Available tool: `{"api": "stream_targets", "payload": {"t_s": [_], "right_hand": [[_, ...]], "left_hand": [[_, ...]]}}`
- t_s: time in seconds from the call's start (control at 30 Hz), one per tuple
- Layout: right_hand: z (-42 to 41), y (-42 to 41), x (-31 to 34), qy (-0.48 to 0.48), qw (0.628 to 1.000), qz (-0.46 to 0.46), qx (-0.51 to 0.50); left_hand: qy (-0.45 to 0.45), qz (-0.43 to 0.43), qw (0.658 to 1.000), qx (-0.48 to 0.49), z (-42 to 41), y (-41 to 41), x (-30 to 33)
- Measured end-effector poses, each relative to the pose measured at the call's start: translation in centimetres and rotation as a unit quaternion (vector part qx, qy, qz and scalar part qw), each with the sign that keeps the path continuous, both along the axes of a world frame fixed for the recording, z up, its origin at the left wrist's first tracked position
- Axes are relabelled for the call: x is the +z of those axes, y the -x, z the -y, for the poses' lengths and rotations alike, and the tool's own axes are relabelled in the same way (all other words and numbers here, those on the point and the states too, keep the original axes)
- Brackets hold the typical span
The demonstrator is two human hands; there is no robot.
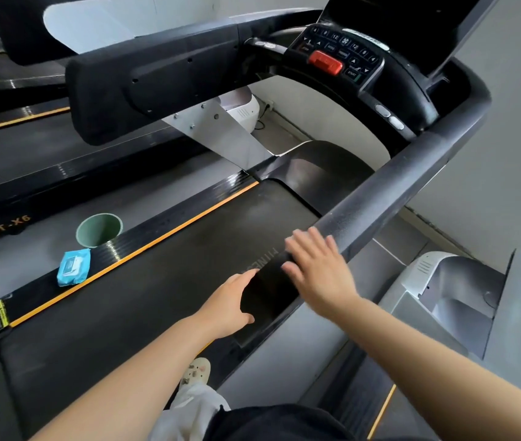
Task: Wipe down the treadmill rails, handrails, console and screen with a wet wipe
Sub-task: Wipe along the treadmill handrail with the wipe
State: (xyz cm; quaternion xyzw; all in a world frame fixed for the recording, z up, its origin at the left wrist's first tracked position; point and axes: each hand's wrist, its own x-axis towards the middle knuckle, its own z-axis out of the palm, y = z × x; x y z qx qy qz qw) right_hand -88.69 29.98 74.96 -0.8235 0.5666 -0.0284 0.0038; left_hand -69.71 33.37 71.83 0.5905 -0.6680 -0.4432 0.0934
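The right handrail (412,173), a thick black bar, runs diagonally from the console (348,49) down towards me. My left hand (230,300) wraps around its near end from the left, thumb below and fingers above. My right hand (316,268) lies flat on top of the same bar just past the left hand, fingers spread and motion-blurred. No wipe shows in or under either hand. A blue wet wipe pack (73,267) lies on the left side rail (144,237) beside the orange stripe. The left handrail (157,81) crosses the upper left.
A green cup-shaped bin (98,229) stands on the floor beside the left side rail. The console has a red stop button (325,62). Another treadmill (14,173) stands to the left and a grey machine housing (443,288) to the right. My shoe (195,372) is on the belt.
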Motion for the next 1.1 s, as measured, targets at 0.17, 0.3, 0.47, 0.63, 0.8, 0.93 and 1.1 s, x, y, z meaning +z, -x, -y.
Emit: {"api": "stream_targets", "payload": {"t_s": [0.17,0.3,0.47,0.63,0.8,0.93,1.1], "right_hand": [[-3.6,-1.2,-1.3,-0.074,0.955,-0.145,0.248],[-0.6,0.9,0.7,-0.052,0.977,-0.142,0.153],[0.0,0.4,1.5,-0.094,0.969,-0.145,0.175],[-1.6,-4.6,0.1,-0.093,0.886,-0.301,0.339],[-0.3,-1.7,2.1,-0.085,0.845,-0.361,0.386],[2.1,0.8,4.0,-0.093,0.838,-0.371,0.390],[1.2,-5.7,0.7,-0.116,0.791,-0.408,0.441]], "left_hand": [[-0.008,-0.018,1.000,0.014,0.2,-0.1,-0.5],[-0.017,-0.041,0.999,0.028,-0.2,-0.3,-1.4],[-0.045,-0.060,0.995,0.063,-0.9,-1.1,-3.1],[-0.088,-0.072,0.989,0.090,-2.0,-1.5,-4.8],[-0.103,-0.108,0.984,0.098,-2.8,-2.0,-5.8],[-0.109,-0.147,0.975,0.127,-3.5,-1.8,-7.0],[-0.134,-0.179,0.961,0.165,-4.5,-1.4,-8.1]]}}
